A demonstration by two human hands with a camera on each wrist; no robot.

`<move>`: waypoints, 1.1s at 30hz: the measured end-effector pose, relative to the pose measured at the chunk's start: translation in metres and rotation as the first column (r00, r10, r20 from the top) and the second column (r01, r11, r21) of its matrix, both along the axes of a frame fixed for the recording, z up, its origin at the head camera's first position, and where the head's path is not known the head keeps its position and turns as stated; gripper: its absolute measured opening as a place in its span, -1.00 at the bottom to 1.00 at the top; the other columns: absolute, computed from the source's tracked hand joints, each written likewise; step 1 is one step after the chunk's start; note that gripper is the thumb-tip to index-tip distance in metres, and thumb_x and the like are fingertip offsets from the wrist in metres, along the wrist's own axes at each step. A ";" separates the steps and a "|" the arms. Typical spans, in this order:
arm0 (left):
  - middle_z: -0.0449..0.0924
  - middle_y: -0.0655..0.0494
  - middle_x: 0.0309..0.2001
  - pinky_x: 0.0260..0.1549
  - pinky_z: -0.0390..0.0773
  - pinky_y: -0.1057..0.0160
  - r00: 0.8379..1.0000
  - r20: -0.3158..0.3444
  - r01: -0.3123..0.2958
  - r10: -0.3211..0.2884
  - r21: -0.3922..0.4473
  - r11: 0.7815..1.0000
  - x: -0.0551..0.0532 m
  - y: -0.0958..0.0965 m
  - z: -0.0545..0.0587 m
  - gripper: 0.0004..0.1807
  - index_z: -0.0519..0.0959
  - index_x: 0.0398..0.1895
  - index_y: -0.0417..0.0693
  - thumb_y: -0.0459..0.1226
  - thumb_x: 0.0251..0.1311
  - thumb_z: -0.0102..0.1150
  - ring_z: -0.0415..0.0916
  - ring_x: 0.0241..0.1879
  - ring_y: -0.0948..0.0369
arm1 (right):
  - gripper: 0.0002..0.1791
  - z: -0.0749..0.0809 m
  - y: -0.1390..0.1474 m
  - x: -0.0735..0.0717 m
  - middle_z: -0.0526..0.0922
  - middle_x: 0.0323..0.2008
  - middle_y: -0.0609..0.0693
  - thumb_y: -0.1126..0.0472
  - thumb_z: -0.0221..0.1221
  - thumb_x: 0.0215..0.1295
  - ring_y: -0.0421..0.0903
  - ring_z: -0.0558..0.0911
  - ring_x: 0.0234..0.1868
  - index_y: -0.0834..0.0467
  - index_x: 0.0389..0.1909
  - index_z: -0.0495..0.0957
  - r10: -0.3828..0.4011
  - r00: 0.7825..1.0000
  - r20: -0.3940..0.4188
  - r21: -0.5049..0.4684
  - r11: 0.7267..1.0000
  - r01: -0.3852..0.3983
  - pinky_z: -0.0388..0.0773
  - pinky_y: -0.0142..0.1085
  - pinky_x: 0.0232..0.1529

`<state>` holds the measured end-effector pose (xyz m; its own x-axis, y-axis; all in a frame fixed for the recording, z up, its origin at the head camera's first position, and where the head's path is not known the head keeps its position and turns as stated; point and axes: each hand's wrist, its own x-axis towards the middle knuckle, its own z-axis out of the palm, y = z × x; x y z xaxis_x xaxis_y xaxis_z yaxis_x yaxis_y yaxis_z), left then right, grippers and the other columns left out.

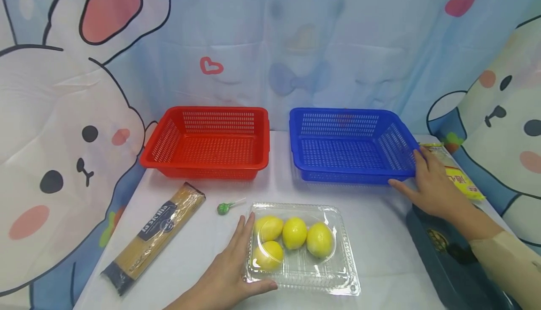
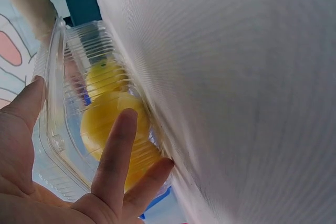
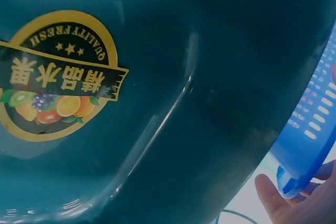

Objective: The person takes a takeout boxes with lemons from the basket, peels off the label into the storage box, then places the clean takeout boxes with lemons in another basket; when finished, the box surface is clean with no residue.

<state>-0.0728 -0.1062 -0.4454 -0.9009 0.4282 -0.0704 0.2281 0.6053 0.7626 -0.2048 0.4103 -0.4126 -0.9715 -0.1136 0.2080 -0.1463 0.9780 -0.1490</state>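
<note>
A clear plastic clamshell box [image 1: 313, 272] with several lemons [image 1: 294, 233] inside lies on the white cloth. My left hand [image 1: 230, 263] rests against its left side, fingers spread and fairly straight, thumb near the front edge. In the left wrist view, those fingers [image 2: 116, 156] lie along the ribbed wall of the box. At the right front corner of a blue basket [image 1: 351, 177], my right hand [image 1: 439, 188] grips the rim. The right wrist view shows the thumb [image 3: 270, 195] on one side of that corner and fingers partly hidden behind it.
A red basket [image 1: 203, 171] stands at the back left. In front of it lie a spaghetti packet [image 1: 154, 237] and a green lollipop [image 1: 224, 208]. Under my right arm is a dark green basin [image 1: 427, 253] with a fruit label [image 3: 58, 77]. A yellow packet [image 1: 458, 174] lies beside the blue basket.
</note>
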 end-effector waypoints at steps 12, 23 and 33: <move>-0.33 -0.17 0.74 0.35 0.40 -0.42 1.000 0.003 -0.007 0.007 -0.001 1.000 0.001 0.000 -0.002 0.49 -0.37 0.75 0.36 0.40 -0.03 0.49 0.11 0.60 -0.28 | 0.24 -0.001 0.003 -0.008 -0.26 0.59 0.61 -0.26 0.19 0.50 0.58 -0.22 0.61 0.54 0.61 -0.31 -0.004 0.999 0.045 0.017 1.000 0.003 -0.11 0.58 0.43; -0.31 -0.24 0.73 0.35 0.42 -0.41 0.999 -0.040 0.007 -0.007 0.002 1.000 -0.001 -0.001 -0.003 0.49 -0.39 0.75 0.34 0.38 -0.01 0.49 0.14 0.58 -0.29 | 0.23 -0.002 0.007 -0.012 -0.26 0.58 0.63 -0.19 0.22 0.51 0.64 -0.10 0.56 0.53 0.61 -0.35 -0.037 0.996 0.076 -0.004 0.999 0.038 0.10 0.64 0.27; -0.31 -0.21 0.73 0.42 0.33 -0.40 1.000 -0.012 0.006 -0.006 0.028 1.000 -0.003 -0.002 -0.003 0.51 -0.39 0.75 0.38 0.37 -0.04 0.52 0.05 0.63 -0.25 | 0.27 -0.002 0.008 -0.012 -0.32 0.58 0.62 0.07 0.40 0.37 0.70 0.03 0.48 0.50 0.62 -0.36 -0.013 0.996 0.083 -0.017 1.000 0.014 0.25 0.63 0.14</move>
<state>-0.0757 -0.1078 -0.4480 -0.8991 0.4352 -0.0475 0.2409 0.5824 0.7764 -0.2170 0.4186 -0.4146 -0.9869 -0.0975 0.1283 -0.1196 0.9769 -0.1770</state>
